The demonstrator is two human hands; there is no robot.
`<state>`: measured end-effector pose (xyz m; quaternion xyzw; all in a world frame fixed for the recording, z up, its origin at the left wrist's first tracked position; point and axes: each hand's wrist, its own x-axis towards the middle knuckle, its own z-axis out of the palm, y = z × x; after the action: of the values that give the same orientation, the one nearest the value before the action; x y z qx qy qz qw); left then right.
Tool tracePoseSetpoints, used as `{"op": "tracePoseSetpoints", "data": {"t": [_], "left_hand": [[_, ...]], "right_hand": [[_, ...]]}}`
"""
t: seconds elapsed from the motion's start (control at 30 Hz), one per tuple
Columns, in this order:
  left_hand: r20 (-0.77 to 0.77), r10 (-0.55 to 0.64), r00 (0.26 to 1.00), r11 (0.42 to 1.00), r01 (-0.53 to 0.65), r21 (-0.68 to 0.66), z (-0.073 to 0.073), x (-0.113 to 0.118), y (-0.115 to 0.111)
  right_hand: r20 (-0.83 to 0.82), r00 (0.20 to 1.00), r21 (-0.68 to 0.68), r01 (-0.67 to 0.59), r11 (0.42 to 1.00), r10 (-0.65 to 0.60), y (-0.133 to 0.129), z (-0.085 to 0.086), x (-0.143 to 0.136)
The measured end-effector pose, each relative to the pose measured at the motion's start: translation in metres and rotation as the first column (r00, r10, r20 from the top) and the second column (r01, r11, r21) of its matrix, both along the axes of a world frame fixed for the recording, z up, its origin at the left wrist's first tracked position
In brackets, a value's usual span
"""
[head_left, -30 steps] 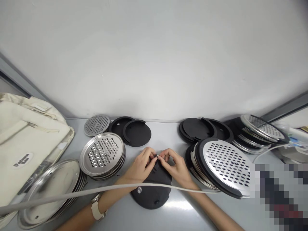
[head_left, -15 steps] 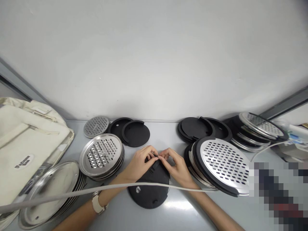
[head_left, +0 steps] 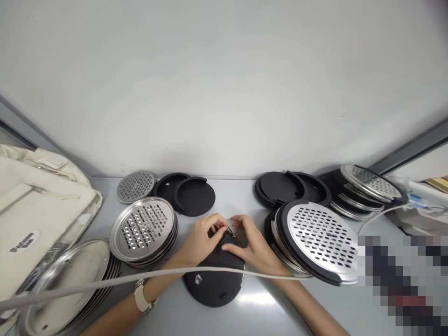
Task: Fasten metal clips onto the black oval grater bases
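Note:
A round black plastic lid [head_left: 215, 285] lies on the table before me, with a thin metal edge along its right side. My left hand [head_left: 206, 238] is over its far left edge, thumb and forefinger pinched together near the far rim. Whatever lies between those fingertips is too small to make out. At the right of the lid is my right hand [head_left: 254, 247], thumb and fingers spread apart around its edge, with nothing seen in them. A white cable [head_left: 168, 271] crosses in front of the lid and both forearms.
Stacks of round grater plates stand left [head_left: 145, 228] and right [head_left: 322, 240]. Black rimmed discs lie farther back, left [head_left: 196, 197] and right [head_left: 282, 185]. Plain metal discs [head_left: 70, 284] are at the front left, beside a cream bag [head_left: 38, 205]. A wall rises behind the table.
My right thumb and fingers have parted from the pinch beside the left fingertips and spread around the lid's right edge. My left hand keeps its pinch. The view has shifted slightly.

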<state>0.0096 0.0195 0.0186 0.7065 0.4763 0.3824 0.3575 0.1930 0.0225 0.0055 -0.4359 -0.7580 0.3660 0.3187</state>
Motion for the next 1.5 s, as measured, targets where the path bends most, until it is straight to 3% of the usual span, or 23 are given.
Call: {"op": "tracePoseSetpoints", "data": {"t": [0.23,0.47,0.6,0.7,0.83,0.97,1.1,1.33,1.5], "left_hand": [[-0.048,0.005,0.999,1.000,-0.006,-0.016,0.000,-0.003,0.000],[-0.102,0.009,0.995,0.997,-0.001,0.075,-0.003,-0.005,-0.001],[-0.107,-0.015,0.994,0.999,0.019,0.033,-0.005,-0.008,-0.002],[-0.089,-0.034,0.995,0.999,0.035,0.009,-0.007,-0.010,-0.001],[-0.082,-0.017,0.996,0.999,0.019,0.027,-0.007,-0.010,0.000],[-0.083,-0.023,0.996,1.000,0.025,0.019,-0.007,-0.010,0.000],[-0.049,-0.016,0.999,1.000,0.016,0.002,-0.009,-0.010,0.000],[-0.033,0.103,0.994,0.995,-0.103,0.019,-0.017,-0.008,-0.001],[-0.046,0.097,0.994,0.995,-0.095,0.039,-0.017,-0.008,-0.003]], "right_hand": [[0.017,0.991,-0.134,-0.128,0.983,0.131,-0.001,0.000,0.001],[-0.066,0.981,-0.147,-0.190,0.971,0.182,0.009,0.001,-0.001],[-0.088,0.965,-0.150,-0.256,0.955,0.245,0.012,0.004,-0.004],[-0.057,0.976,-0.152,-0.218,0.964,0.211,0.009,0.004,-0.005],[0.091,0.994,-0.097,-0.051,0.994,0.060,0.000,0.003,-0.001],[0.179,0.978,-0.184,-0.074,0.980,0.108,-0.007,0.005,0.004],[0.134,0.984,-0.280,-0.075,0.957,0.116,-0.006,0.004,0.005],[0.014,0.995,-0.231,-0.096,0.968,0.102,0.006,-0.001,0.005],[-0.048,0.991,-0.241,-0.130,0.962,0.122,0.007,0.001,0.005]]}}
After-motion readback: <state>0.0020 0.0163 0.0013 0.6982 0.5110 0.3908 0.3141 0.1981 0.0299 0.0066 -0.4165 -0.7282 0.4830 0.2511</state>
